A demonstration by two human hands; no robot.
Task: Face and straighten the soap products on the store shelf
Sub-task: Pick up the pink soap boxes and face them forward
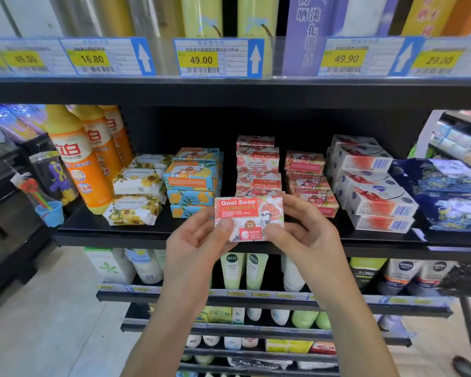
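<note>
A red and white Goat Soap box [249, 213] is held upright in front of the black shelf [114, 235], its label facing me. My left hand [199, 240] pinches its lower left corner and my right hand [302, 229] grips its right side. Behind the box stands a stack of the same red soap [257, 165], several lying upside down. A second red stack [309, 180] sits to its right. Blue and orange soap boxes [195, 180] are stacked to the left, yellow-flowered soaps [138, 191] beyond them, and white and red boxes [370, 183] lean at the right.
Orange detergent bottles [79, 156] stand at the shelf's left end and dark blue packs [452, 191] at its right. Price tags [218, 57] line the shelf above. Lower shelves hold tubes and bottles [242, 270]. A small hanging rack [49, 186] juts out at the left.
</note>
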